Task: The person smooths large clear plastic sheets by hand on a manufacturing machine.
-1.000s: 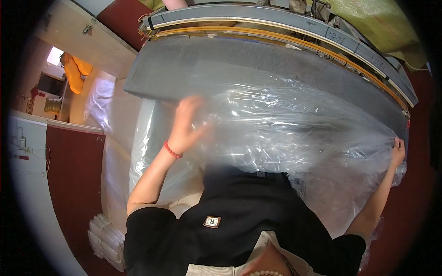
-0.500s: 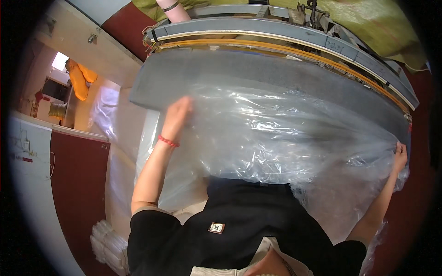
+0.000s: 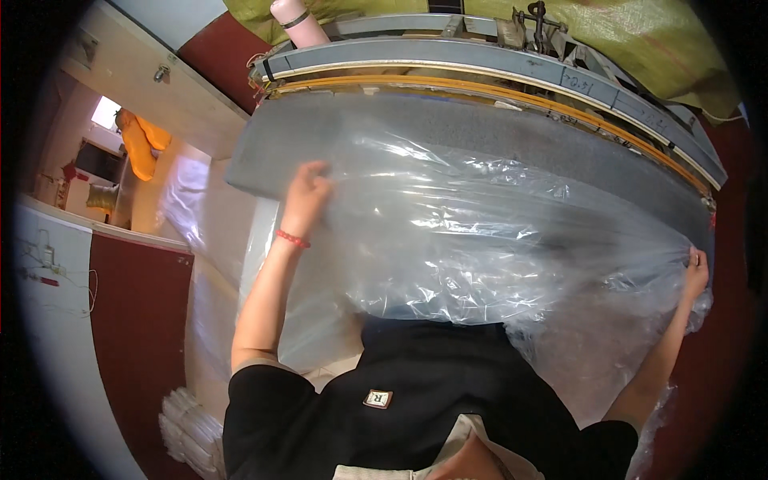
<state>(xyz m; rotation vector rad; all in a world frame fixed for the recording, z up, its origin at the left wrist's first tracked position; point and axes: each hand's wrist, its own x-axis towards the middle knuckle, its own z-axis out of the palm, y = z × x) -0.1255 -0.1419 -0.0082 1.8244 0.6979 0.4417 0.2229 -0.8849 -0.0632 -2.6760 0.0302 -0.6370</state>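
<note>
Head view: both bare hands at work over a long grey surface (image 3: 304, 124) in front of the person.
Clear film (image 3: 448, 232): lies wrinkled across the middle and near side of the grey surface, drawn toward its right end; the near part reaches the person's black shirt (image 3: 432, 360).
Right hand (image 3: 698, 270): closed, pinching gathered film at the right end.
Left hand (image 3: 308, 194): fingers curled, above the film's left part; whether it grips any film, cannot tell.
Red bracelet (image 3: 293, 239): on the left wrist.
Film coverage, done: middle and near side appear covered, with the right end drawn taut into the fist.
Film coverage, left: the strip along the grey metal rail (image 3: 400, 50) and the far left corner look bare; many creases remain. Judged partway spread, not smoothed.
Far edge: orange strips (image 3: 448, 84) run along the rail's near side; a pink cylinder (image 3: 302, 24) sits behind its left end.
Lower left: a clear plastic bundle (image 3: 192, 432), apart from both hands.
</note>
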